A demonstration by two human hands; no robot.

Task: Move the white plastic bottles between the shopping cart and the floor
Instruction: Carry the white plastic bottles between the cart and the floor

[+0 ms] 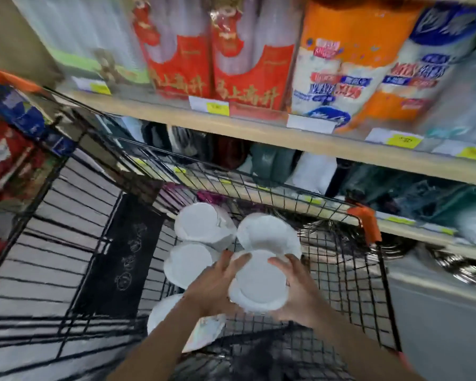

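A black wire shopping cart point(368, 292) stands below me, seen from above. Several white plastic bottles stand inside it, showing their round white tops. Both my hands hold one white bottle point(259, 284) over the cart's right half. My left hand point(217, 284) grips its left side, fingers curled over the rim. My right hand point(297, 287) grips its right side. Behind it stand two more bottles point(201, 221) point(267, 232). Another bottle point(187, 262) stands to the left, and one point(165, 314) is partly hidden under my left forearm.
A store shelf point(259, 133) with red and orange packages and yellow price tags runs along the far side and right of the cart. A black panel point(121, 257) lies on the cart's floor at left. An orange corner cap point(366, 221) marks the cart's right rim.
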